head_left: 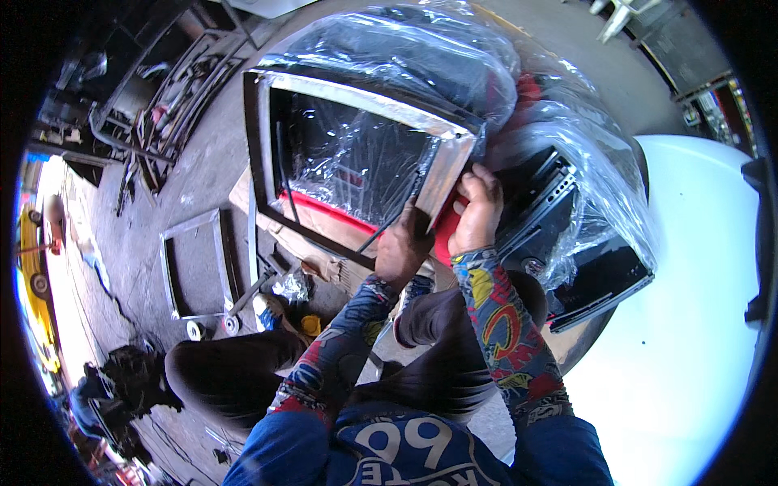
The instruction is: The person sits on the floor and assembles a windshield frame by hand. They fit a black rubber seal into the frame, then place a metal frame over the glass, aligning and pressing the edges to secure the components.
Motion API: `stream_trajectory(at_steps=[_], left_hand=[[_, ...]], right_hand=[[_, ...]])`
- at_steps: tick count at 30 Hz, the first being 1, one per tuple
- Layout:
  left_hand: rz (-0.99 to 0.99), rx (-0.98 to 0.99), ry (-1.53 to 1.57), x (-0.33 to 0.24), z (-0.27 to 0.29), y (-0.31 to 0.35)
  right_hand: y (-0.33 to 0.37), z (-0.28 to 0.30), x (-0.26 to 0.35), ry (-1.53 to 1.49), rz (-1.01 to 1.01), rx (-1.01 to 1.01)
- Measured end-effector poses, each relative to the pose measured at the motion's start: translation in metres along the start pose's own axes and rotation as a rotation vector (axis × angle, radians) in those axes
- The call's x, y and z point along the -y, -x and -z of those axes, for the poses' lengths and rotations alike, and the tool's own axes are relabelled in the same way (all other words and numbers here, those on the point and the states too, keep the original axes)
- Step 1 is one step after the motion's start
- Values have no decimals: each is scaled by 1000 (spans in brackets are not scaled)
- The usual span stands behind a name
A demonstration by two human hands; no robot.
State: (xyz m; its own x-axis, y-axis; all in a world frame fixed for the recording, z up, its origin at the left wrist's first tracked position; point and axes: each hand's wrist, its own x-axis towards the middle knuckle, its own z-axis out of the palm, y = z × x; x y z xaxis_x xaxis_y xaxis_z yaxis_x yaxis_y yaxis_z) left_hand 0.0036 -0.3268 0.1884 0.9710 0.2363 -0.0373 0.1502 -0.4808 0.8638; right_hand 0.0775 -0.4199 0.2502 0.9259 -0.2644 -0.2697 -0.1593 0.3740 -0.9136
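Note:
A rectangular metal frame, bare silver on top with dark outer sides, is tilted up in front of me. My left hand grips its near right corner, thumb side up on the bar. My right hand is closed beside the frame's right bar, fingers curled. Whatever it may hold is hidden. Something red shows between the two hands under the bar. Through the frame's opening I see clear plastic wrap, a red strip and thin dark rods.
Large plastic-wrapped dark items lie behind the frame. Black slotted metal rails sit at right, beside a big white panel. A second metal frame, a hammer and round discs lie on the floor at left. Scrap metal is piled farther back.

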Motion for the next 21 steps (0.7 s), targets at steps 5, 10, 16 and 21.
stream_trajectory(at_steps=[5,10,16,21], left_hand=[[-45,67,-29,9,1,-3],[-123,94,24,8,5,-1],[-81,127,234,-1,3,1],[-22,148,246,-2,2,0]], right_hand=[[-52,10,52,168,135,112],[-81,13,45,691,521,311],[-84,13,37,758,699,454],[-87,6,35,818,884,370]])
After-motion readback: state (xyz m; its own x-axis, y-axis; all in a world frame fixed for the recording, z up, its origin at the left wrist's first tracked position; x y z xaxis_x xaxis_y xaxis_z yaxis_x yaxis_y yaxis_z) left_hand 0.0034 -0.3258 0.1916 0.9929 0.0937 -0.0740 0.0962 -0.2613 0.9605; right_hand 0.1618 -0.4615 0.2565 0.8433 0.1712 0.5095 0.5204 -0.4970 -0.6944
